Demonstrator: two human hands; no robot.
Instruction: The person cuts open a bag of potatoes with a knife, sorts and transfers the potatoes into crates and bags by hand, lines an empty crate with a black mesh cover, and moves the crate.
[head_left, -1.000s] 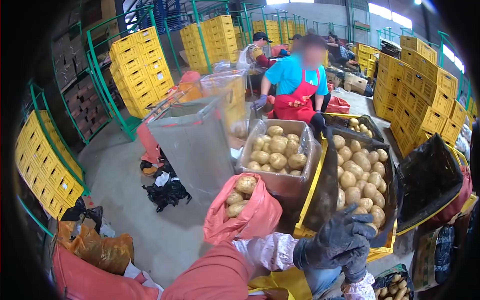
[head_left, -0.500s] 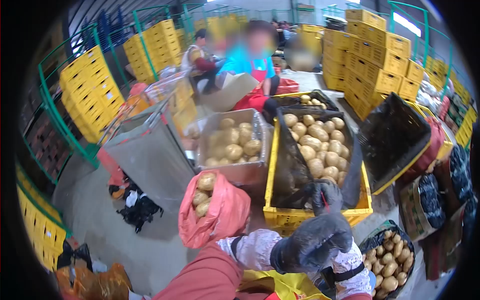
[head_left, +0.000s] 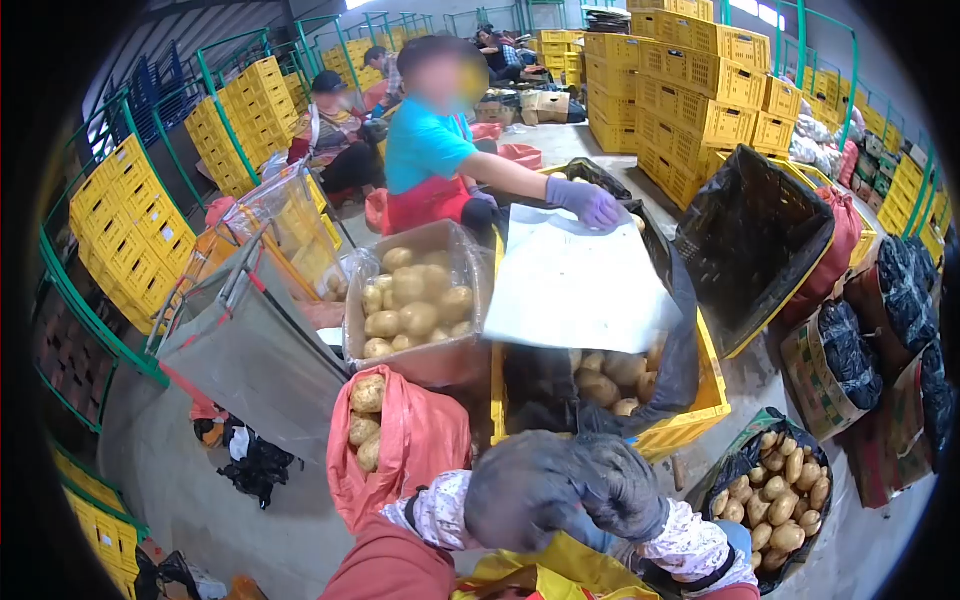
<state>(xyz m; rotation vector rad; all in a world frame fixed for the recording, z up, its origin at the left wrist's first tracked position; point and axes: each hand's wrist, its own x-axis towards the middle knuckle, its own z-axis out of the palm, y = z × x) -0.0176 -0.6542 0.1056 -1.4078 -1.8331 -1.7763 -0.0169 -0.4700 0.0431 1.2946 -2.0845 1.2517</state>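
My left hand [head_left: 525, 488], in a dark glove, is close to the near edge of the yellow crate [head_left: 680, 432] and blurred. Against it on the right is my right hand [head_left: 622, 490], gloved too, its fingers curled and partly hidden. What either hand holds cannot be made out. Potatoes [head_left: 598, 385] fill the black-lined crate. A white sheet [head_left: 580, 285] covers much of them, held by a co-worker's purple-gloved hand [head_left: 590, 202]. Left of my hands stands a pink sack [head_left: 425, 430] with potatoes, and behind it a plastic-lined box [head_left: 410, 355] of potatoes.
A black-lined sack of small potatoes [head_left: 775, 495] stands at lower right. Beyond it are boxes with black plastic [head_left: 845, 360] and a tilted black-lined crate [head_left: 755, 235]. A grey bin [head_left: 265, 345] is at left. The co-worker in blue [head_left: 425, 150] sits beyond the box.
The view has turned right. The co-worker has reached forward and brought the white sheet over the crate of potatoes. My hands have come back from over the crate to its near side.
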